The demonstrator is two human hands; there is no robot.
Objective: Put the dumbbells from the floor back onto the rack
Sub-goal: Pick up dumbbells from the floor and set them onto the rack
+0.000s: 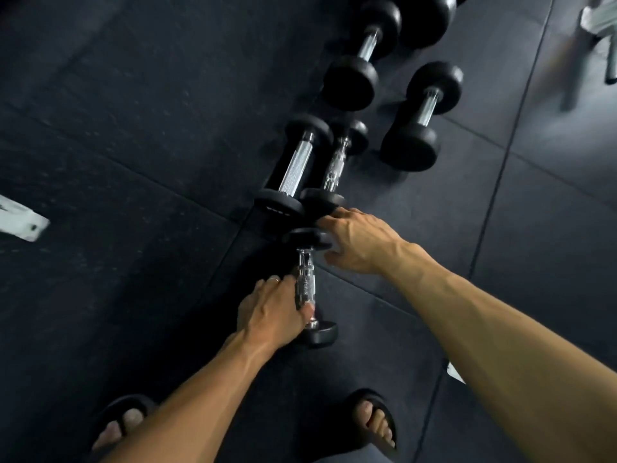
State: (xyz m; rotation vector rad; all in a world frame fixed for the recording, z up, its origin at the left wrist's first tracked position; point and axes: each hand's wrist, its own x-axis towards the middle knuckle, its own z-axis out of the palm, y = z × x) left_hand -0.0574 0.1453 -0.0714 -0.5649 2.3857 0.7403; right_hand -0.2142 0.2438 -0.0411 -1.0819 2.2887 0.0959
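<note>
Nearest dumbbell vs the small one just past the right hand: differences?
The nearest dumbbell is gripped at its handle by the left hand; the small dumbbell beyond has a bare handle, with only the right hand reaching over its near head. The nearest one lies alone, closest to the feet; the other lies close beside a thicker-handled dumbbell. Shared: black round heads, chrome contoured handles, similar small size, both on the floor mat.

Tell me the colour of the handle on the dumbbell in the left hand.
Shiny silver chrome handle, gripped by the left hand; seen in the head view.
</note>
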